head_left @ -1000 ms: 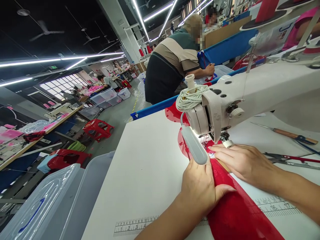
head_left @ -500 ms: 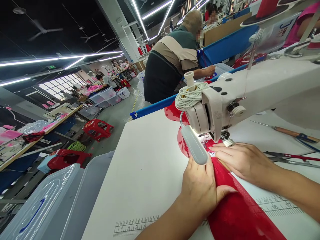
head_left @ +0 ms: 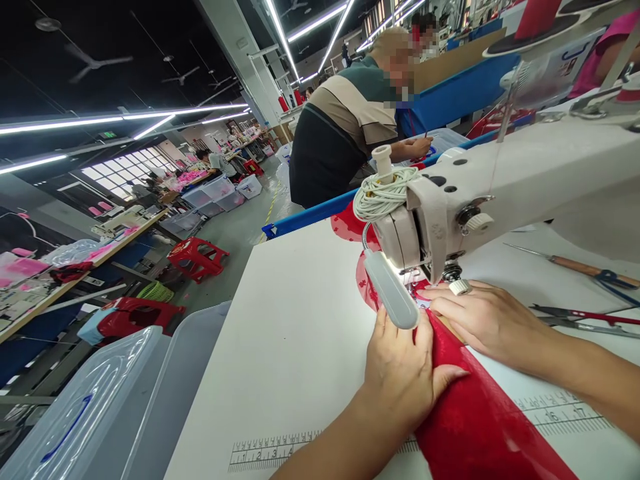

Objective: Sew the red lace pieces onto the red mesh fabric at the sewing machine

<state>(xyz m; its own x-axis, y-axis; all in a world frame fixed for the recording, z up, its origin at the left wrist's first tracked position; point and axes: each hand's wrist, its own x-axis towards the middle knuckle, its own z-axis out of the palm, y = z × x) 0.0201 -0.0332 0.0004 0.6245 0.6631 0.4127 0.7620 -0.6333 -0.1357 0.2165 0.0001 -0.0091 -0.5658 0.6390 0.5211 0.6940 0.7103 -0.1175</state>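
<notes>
A long piece of sheer red fabric [head_left: 480,413] runs from the lower edge up under the sewing machine head [head_left: 400,240]. My left hand [head_left: 400,367] lies on its left edge, fingers forward and thumb stretched across the cloth. The fingertips are partly behind a grey lamp [head_left: 393,290] on a bent neck. On the other side, my right hand [head_left: 480,317] has its fingers close together at the fabric beside the presser foot [head_left: 411,287]; its thumb is hidden. A small white patch, perhaps a label, shows by the right fingertips. More red fabric [head_left: 367,283] lies behind the needle area.
Red-handled scissors [head_left: 590,317] and a wooden-handled awl [head_left: 585,265] lie to the right on the white table [head_left: 280,320]. A printed ruler [head_left: 265,453] runs along the near side. Plastic bins [head_left: 100,407] stand at left. A co-worker [head_left: 345,127] bends over beyond the blue edge.
The view has shifted slightly. The red fabric and both hands stay almost where they were at the machine. The co-worker's head has tipped lower.
</notes>
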